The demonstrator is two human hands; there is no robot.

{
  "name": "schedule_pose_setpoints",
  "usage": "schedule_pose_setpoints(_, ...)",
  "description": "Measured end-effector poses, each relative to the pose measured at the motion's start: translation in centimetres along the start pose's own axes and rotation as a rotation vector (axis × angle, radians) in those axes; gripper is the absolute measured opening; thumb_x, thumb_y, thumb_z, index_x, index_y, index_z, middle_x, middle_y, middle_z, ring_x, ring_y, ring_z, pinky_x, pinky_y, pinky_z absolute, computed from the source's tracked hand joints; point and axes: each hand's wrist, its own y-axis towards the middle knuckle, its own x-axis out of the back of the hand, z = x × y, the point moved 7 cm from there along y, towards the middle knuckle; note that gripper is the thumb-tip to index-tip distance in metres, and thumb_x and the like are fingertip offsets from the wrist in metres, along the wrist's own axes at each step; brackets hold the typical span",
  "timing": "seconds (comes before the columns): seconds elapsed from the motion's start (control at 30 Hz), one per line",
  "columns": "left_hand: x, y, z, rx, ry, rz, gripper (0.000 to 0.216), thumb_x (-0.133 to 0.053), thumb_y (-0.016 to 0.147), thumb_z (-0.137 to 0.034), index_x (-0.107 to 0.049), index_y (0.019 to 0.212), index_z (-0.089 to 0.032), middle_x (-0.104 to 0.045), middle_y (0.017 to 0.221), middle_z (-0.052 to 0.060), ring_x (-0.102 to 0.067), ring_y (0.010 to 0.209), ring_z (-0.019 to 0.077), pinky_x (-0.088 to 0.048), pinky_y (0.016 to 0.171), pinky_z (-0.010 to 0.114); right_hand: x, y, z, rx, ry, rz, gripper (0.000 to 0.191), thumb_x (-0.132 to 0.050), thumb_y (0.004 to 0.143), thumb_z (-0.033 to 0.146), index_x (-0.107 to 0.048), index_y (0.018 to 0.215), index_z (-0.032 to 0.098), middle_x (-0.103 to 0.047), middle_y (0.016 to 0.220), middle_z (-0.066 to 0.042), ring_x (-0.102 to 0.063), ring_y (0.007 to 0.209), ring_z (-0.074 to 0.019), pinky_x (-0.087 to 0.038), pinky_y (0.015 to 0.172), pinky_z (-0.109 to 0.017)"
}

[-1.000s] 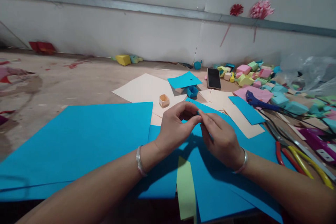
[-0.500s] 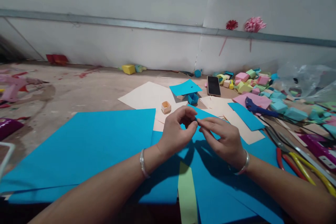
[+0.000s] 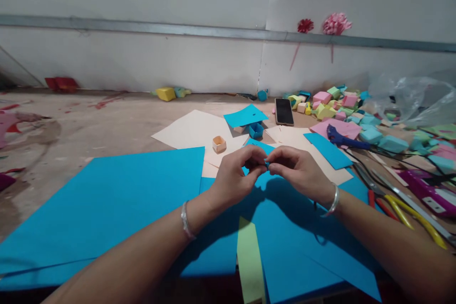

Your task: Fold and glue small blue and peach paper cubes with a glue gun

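My left hand (image 3: 238, 175) and my right hand (image 3: 299, 173) meet fingertip to fingertip above the blue paper sheets (image 3: 285, 237). Both are closed in a pinch on a tiny blue piece of paper (image 3: 267, 165), mostly covered by the fingers. Its shape is too small to make out. Beyond my left hand, a small cream folded paper box (image 3: 219, 144) stands on cream paper. Behind the hands sits a small blue paper box (image 3: 255, 130), partly beneath a blue paper piece (image 3: 245, 115).
A phone (image 3: 284, 112), a heap of pastel paper boxes (image 3: 370, 121) and a blue glue gun (image 3: 344, 138) lie to the right. Nearer are scissors (image 3: 402, 211) and a purple power strip (image 3: 427, 192). A pink glue gun (image 3: 17, 123) is at far left.
My right hand's fingers have curled from stretched out to a rounded pinch against the left fingertips. The view has shifted slightly to the right.
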Motion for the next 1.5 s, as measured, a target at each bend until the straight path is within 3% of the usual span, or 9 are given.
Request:
schedule_pose_setpoints(0.13,0.1,0.0,0.8,0.083,-0.009,-0.026,0.015,-0.064,0.077,-0.009,-0.056,0.086,-0.018,-0.062,0.079,0.001,-0.06,0.07,0.0128,-0.051,0.064,0.025,0.1,0.0,0.4,0.054,-0.142,0.017,0.004,-0.062,0.081,0.017,-0.065,0.083,0.018,-0.065,0.078,-0.001,-0.059,0.071,-0.0132,-0.049,0.065,-0.027)
schedule_pose_setpoints(0.27,-0.1,-0.1,0.5,0.085,-0.007,-0.005,0.011,-0.064,0.076,-0.009,-0.058,0.082,-0.017,-0.063,0.078,0.002,-0.06,0.069,0.0125,-0.051,0.063,0.025,0.1,0.0,0.0,0.012,-0.133,-0.008,0.002,-0.062,0.08,0.02,-0.062,0.079,0.018,-0.061,0.07,0.001,-0.055,0.062,-0.0113,-0.045,0.056,-0.024)
schedule_pose_setpoints(0.5,-0.4,-0.1,0.9,0.174,-0.154,-0.002,0.012,-0.07,0.072,-0.011,-0.059,0.074,-0.016,-0.062,0.073,0.0,-0.059,0.066,0.0118,-0.051,0.061,0.024,-0.5,-0.3,0.2,-0.034,-0.152,-0.02,0.002,-0.06,0.078,0.017,-0.061,0.076,0.017,-0.059,0.068,0.002,-0.051,0.06,-0.0108,-0.042,0.054,-0.024)
schedule_pose_setpoints(0.73,-0.5,0.0,2.8,0.385,-0.414,-0.007,0.022,-0.076,0.067,-0.016,-0.056,0.077,-0.015,-0.06,0.069,-0.002,-0.058,0.059,0.0099,-0.048,0.053,0.022,-0.7,0.1,-0.7,-0.202,0.12,0.113,0.008,-0.062,0.08,0.023,-0.065,0.083,0.017,-0.063,0.067,0.002,-0.058,0.061,-0.0109,-0.047,0.058,-0.024)
schedule_pose_setpoints(1.13,-1.6,-0.9,3.3,0.46,-0.465,0.03,0.026,-0.078,0.065,-0.021,-0.054,0.073,-0.015,-0.058,0.061,-0.003,-0.055,0.051,0.0086,-0.046,0.05,0.022,-1.1,-0.3,-0.8,-0.102,-0.137,-0.064,0.01,-0.058,0.076,0.017,-0.058,0.066,0.017,-0.056,0.063,0.002,-0.05,0.061,-0.0117,-0.039,0.057,-0.026)
schedule_pose_setpoints(1.33,-1.0,-0.3,3.5,0.413,-0.393,0.012,0.021,-0.074,0.067,-0.013,-0.058,0.081,-0.014,-0.063,0.078,0.001,-0.061,0.069,0.0116,-0.051,0.063,0.025,-0.5,0.2,-3.1,-0.338,0.205,-0.002,0.018,-0.065,0.078,0.036,-0.063,0.081,0.018,-0.06,0.068,0.002,-0.054,0.056,-0.0105,-0.042,0.053,-0.025)
schedule_pose_setpoints(1.5,-0.8,-0.2,3.8,0.376,-0.308,-0.024,0.026,-0.066,0.066,-0.002,-0.06,0.087,-0.015,-0.064,0.079,0.001,-0.062,0.074,0.0127,-0.051,0.066,0.025,0.4,0.6,-2.0,-0.179,-0.032,0.007,0.034,-0.071,0.075,0.032,-0.063,0.105,0.02,-0.066,0.095,-0.005,-0.062,0.082,-0.0175,-0.05,0.065,-0.029)
